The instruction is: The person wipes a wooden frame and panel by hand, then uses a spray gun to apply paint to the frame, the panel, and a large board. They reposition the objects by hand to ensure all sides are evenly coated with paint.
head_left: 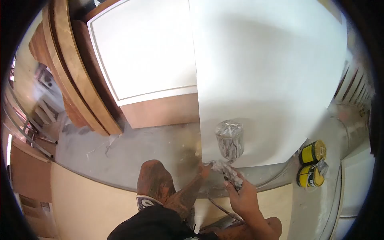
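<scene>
My right hand [243,197] is wrapped around the handle of a paint-smeared spray gun [226,172]. On top of the gun sits a clear, streaked paint cup [231,141], overlapping the lower part of a large white panel [272,80]. My left hand [204,169] reaches up to the front end of the gun, beside the panel's lower left corner; its fingers are small and partly hidden here, so I cannot tell their grip. From beneath the gun, a hose [225,209] runs down past my right wrist.
Left of the panel stands a white framed board [144,48] with a brown lower strip. Curved wooden pieces [80,68] lean farther left. Two yellow-and-black cans [307,176] are on the grey floor [160,144] at right. A pale board [96,200] lies around my legs.
</scene>
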Motion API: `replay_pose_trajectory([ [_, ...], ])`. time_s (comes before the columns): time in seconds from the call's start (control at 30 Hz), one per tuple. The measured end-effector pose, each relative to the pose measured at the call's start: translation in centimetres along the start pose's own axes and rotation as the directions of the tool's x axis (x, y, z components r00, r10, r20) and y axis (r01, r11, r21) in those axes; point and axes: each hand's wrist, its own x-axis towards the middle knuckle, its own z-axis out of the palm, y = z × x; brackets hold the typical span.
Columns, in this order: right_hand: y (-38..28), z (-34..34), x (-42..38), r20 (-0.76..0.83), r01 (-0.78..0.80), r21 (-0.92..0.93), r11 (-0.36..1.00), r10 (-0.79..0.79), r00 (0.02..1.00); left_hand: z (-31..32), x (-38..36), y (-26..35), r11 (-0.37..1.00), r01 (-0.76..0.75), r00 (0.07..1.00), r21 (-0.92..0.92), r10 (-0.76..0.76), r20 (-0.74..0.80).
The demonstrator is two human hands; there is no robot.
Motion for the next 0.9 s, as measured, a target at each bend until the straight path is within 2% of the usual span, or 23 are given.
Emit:
replay_pose_trajectory([
  [0.03,-0.8,-0.1,-0.2,-0.009,0.028,-0.017,0.999,-0.028,1.0,-1.0,-2.6,10.0,0.992,0.007,0.993,0.126,0.008,-0.121],
  [0.07,-1.7,-0.3,-0.2,-0.018,0.065,-0.038,0.997,-0.066,0.998,-2.4,-2.8,15.6,0.995,-0.016,0.993,0.101,0.028,-0.116],
  [0.13,-4.8,-1.1,0.0,-0.056,0.115,-0.08,0.99,-0.119,0.991,-4.4,-1.4,22.5,0.937,-0.344,0.939,-0.054,0.343,-0.027],
  [0.2,-8.2,-1.5,0.1,-0.172,0.183,0.08,0.98,-0.168,0.971,-5.1,0.9,27.9,0.888,-0.441,0.893,0.133,0.449,-0.039],
  [0.27,-10.5,-1.7,1.1,-0.224,0.266,0.045,0.963,-0.249,0.942,-7.2,2.2,36.6,0.774,-0.625,0.777,-0.105,0.629,0.013],
  [0.33,-14.7,-2.1,1.6,-0.362,0.386,0.071,0.92,-0.337,0.869,-7.8,4.8,43.1,0.599,-0.796,0.604,-0.09,0.796,-0.046],
  [0.4,-18.3,-2.1,2.3,-0.416,0.444,0.012,0.896,-0.399,0.817,-8.3,5.9,49.9,0.443,-0.895,0.444,-0.043,0.884,-0.146],
  [0.47,-21.0,-2.1,3.1,-0.537,0.557,-0.061,0.828,-0.498,0.681,-9.6,6.6,56.7,0.468,-0.883,0.468,-0.028,0.876,-0.115],
  [0.53,-23.9,-2.2,3.5,-0.604,0.623,-0.135,0.77,-0.562,0.565,-10.2,8.1,62.3,0.329,-0.944,0.32,0.023,0.93,-0.182],
  [0.57,-25.6,-2.3,3.1,-0.615,0.605,-0.113,0.788,-0.534,0.58,-10.4,9.1,65.0,0.269,-0.962,0.254,0.047,0.944,-0.212],
  [0.6,-26.5,-2.5,3.4,-0.621,0.626,-0.131,0.768,-0.556,0.552,-10.6,10.2,67.8,0.21,-0.975,0.186,0.074,0.953,-0.24],
  [0.67,-28.4,-3.1,4.0,-0.632,0.666,-0.168,0.727,-0.598,0.493,-11.5,10.6,73.8,0.238,-0.97,0.221,0.052,0.948,-0.229],
  [0.73,-30.4,-3.4,4.0,-0.623,0.69,-0.196,0.697,-0.632,0.461,-11.8,11.4,78.8,0.176,-0.979,0.137,0.106,0.944,-0.3],
  [0.8,-32.2,-3.7,4.0,-0.626,0.696,-0.233,0.679,-0.652,0.427,-13.2,10.1,82.7,0.192,-0.977,0.16,0.092,0.947,-0.28],
  [0.87,-32.8,-4.0,4.0,-0.659,0.695,-0.261,0.67,-0.65,0.379,-13.3,10.4,83.8,0.216,-0.973,0.188,0.083,0.947,-0.26],
  [0.9,-33.0,-4.1,3.9,-0.664,0.69,-0.282,0.666,-0.655,0.361,-12.9,10.5,83.0,0.154,-0.981,0.116,0.118,0.952,-0.283],
])
